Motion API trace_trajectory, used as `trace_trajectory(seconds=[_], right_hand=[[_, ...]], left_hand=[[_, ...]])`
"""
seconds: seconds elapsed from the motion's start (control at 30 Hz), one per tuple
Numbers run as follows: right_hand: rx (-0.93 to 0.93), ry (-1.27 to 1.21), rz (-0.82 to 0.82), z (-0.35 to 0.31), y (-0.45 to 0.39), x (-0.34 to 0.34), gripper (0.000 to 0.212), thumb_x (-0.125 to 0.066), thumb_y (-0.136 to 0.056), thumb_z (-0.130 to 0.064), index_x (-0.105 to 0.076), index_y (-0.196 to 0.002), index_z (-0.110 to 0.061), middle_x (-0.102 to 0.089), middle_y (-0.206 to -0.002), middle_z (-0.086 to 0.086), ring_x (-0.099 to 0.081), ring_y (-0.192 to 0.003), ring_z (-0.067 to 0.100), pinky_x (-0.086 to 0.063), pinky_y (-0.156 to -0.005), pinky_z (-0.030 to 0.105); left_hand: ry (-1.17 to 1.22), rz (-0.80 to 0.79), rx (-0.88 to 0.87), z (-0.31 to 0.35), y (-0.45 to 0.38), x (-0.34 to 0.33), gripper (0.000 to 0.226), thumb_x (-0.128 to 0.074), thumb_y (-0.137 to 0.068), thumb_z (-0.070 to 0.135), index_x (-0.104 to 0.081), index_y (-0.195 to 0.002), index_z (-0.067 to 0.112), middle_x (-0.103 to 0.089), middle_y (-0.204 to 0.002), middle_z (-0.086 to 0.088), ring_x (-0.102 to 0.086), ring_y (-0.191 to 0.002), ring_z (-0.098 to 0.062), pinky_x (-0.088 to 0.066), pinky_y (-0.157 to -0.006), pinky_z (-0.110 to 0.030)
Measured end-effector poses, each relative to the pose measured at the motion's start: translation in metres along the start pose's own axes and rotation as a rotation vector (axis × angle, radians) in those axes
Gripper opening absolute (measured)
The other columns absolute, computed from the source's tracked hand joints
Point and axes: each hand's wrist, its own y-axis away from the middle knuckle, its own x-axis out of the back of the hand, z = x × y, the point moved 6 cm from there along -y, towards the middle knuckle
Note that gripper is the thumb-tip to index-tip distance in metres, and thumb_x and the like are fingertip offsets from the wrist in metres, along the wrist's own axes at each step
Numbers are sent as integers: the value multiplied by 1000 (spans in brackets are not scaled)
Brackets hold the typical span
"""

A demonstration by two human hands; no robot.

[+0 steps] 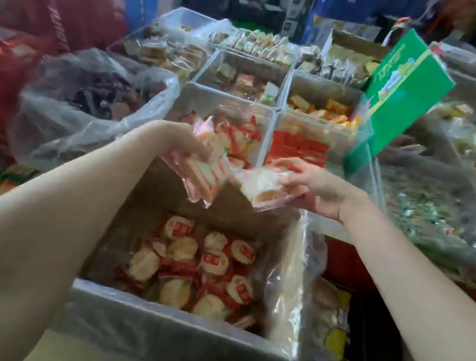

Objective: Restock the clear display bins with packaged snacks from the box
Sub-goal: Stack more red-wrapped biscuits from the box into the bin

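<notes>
A cardboard box [141, 322] lined with clear plastic stands in front of me, with several round red-and-white wrapped snacks [208, 270] at its bottom. My left hand [186, 139] grips a bunch of these snack packs [202, 174] above the box's far edge. My right hand [315, 184] grips another bunch of packs [264, 185] beside it. Both bunches hang just before a clear display bin [227, 105] that holds the same red-and-white snacks. The fingers of both hands are partly hidden by the wrappers.
More clear bins [243, 70] of wrapped sweets fill the stand behind. A clear bin of red packets [300, 146] sits right of the target bin. A green carton [405, 92] leans at the right, a plastic bag of dark snacks [99, 92] lies at the left, red cartons [39, 2] beyond it.
</notes>
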Motion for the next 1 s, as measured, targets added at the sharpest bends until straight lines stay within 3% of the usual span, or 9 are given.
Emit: trace_trajectory(seconds=[0.13,0.23,0.3,0.4,0.5,0.6,0.7,0.87,1.0], right_hand=[[164,-384,148,16,57,72,24,-46,-91,0,-51,-94,-22,-58,-77,5,-61,-50,11,-46,-42,18],[315,-735,173,28,99,139,23,-44,-91,-3,-50,-90,-25,-70,-76,0,-68,-60,11,-51,-51,17],[424,-860,153,34,131,183,26,-48,-88,-4,-50,-96,-29,-72,-85,0,-71,-68,15,-55,-57,20],[480,-850,191,53,169,230,46,-46,-88,9,-43,-108,-32,-62,-111,10,-70,-71,23,-57,-56,30],[423,-903,310,83,183,266,63,-48,-84,17,-35,-124,-31,-53,-122,10,-62,-92,29,-57,-50,32],[267,-579,438,114,185,304,80,-67,-81,0,-19,-136,-31,-48,-135,7,-54,-112,29,-55,-60,37],[72,-137,575,138,185,341,113,-81,-67,-35,-2,-147,-21,-40,-143,9,-47,-123,29,-46,-95,50],[123,557,609,122,174,386,132,-80,-64,-47,18,-147,-18,5,-157,10,-5,-145,26,-15,-117,44],[231,362,681,111,163,441,116,-85,-59,-40,-13,-145,-11,-39,-137,4,-42,-126,18,-37,-106,36]], left_hand=[[185,-3,-109,66,21,-71,16,-56,-90,9,-49,-104,3,-64,-78,-11,-64,-45,-14,-54,-41,-28],[289,-25,-167,102,38,-132,4,-53,-91,7,-52,-90,4,-67,-54,-5,-62,-41,-11,-53,-42,-25],[369,-114,-203,122,43,-184,9,-56,-89,8,-55,-96,2,-71,-64,-6,-67,-52,-13,-56,-52,-26],[480,-255,-300,161,55,-271,41,-65,-78,9,-54,-116,0,-66,-104,-14,-67,-82,-24,-57,-69,-38],[490,-268,-400,204,70,-340,21,-60,-86,4,-56,-106,6,-69,-87,-9,-67,-64,-15,-57,-57,-31],[448,-264,-380,227,66,-376,19,-60,-86,4,-54,-104,5,-70,-71,-5,-68,-54,-12,-58,-50,-30],[346,-358,-355,239,57,-392,11,-59,-87,5,-58,-97,5,-71,-76,-7,-70,-59,-14,-55,-48,-26],[215,-524,-275,263,28,-416,24,-63,-75,6,-57,-97,1,-72,-82,-12,-71,-66,-21,-59,-58,-30],[189,-567,-286,295,-11,-435,32,-73,-73,11,-59,-101,3,-70,-92,-12,-70,-72,-21,-58,-63,-29]])
